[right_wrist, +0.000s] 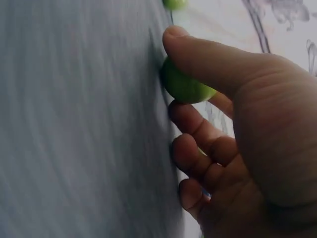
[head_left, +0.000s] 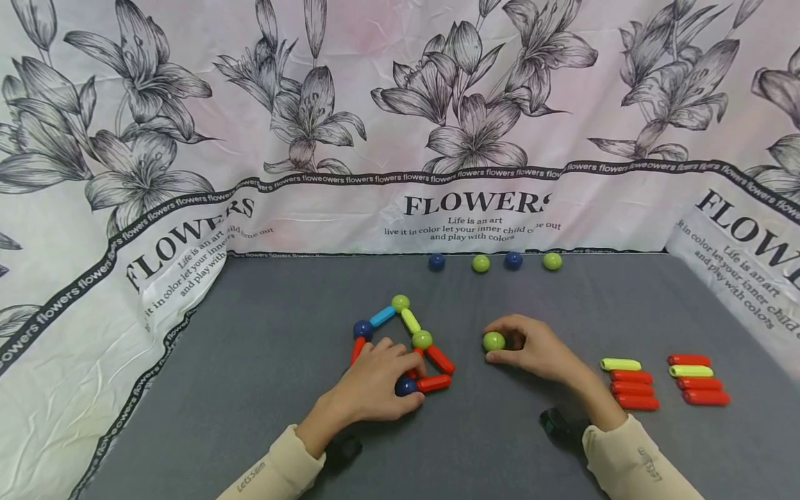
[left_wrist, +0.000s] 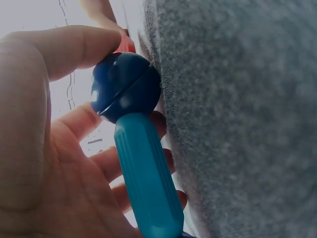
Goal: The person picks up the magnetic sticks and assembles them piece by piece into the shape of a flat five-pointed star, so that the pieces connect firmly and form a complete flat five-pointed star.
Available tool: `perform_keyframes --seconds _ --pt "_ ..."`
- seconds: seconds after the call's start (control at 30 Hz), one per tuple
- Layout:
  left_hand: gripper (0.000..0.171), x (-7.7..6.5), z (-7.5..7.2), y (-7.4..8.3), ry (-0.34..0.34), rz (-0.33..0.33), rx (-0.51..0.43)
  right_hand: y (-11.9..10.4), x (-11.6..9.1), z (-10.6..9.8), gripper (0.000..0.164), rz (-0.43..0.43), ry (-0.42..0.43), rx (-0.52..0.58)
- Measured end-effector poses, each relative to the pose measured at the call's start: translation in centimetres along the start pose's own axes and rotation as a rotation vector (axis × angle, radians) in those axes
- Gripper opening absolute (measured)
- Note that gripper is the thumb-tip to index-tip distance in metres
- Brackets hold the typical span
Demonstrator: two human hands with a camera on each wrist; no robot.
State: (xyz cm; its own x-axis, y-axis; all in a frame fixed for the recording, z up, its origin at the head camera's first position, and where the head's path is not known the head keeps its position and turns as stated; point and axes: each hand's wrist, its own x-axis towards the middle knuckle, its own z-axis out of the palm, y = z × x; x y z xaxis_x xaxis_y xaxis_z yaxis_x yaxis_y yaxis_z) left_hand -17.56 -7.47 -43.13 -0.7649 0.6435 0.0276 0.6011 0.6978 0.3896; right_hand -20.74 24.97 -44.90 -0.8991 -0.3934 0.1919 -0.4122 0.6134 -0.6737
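Okay, so your grey surface (head_left: pixel 250 403) has a joined rod-and-ball shape (head_left: pixel 410 321) on it, 9 o'clock from your right grip (head_left: pixel 539 351). Your left grip (head_left: pixel 378 382) is over that shape. Two piles of loose rods (head_left: pixel 631 389) sit at your right grip's 3 o'clock. Your left's pinching a navy ball (head_left: pixel 405 386) around the shape's 6, your right's pinching a green ball (head_left: pixel 493 341) apart from it, and four more balls (head_left: pixel 513 261) line the surface's 12.

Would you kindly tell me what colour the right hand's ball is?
The ball is yellow-green, clearest in the head view.
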Motion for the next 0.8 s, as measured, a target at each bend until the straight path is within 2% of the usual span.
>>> perform_keyframes --seconds 0.2,0.47,0.8 --pt "0.019 0.1 0.1 0.1 -0.002 -0.016 0.002 -1.5 0.0 2.1 0.037 -0.095 -0.067 0.07" --pt "0.021 0.3 0.4 0.3 0.02 -0.031 0.03 -2.2 -0.3 3.2 0.039 -0.165 -0.102 0.093" --pt "0.02 0.3 0.4 0.4 0.019 -0.04 0.03 -3.1 -0.6 3.9 0.037 -0.103 -0.143 0.154"
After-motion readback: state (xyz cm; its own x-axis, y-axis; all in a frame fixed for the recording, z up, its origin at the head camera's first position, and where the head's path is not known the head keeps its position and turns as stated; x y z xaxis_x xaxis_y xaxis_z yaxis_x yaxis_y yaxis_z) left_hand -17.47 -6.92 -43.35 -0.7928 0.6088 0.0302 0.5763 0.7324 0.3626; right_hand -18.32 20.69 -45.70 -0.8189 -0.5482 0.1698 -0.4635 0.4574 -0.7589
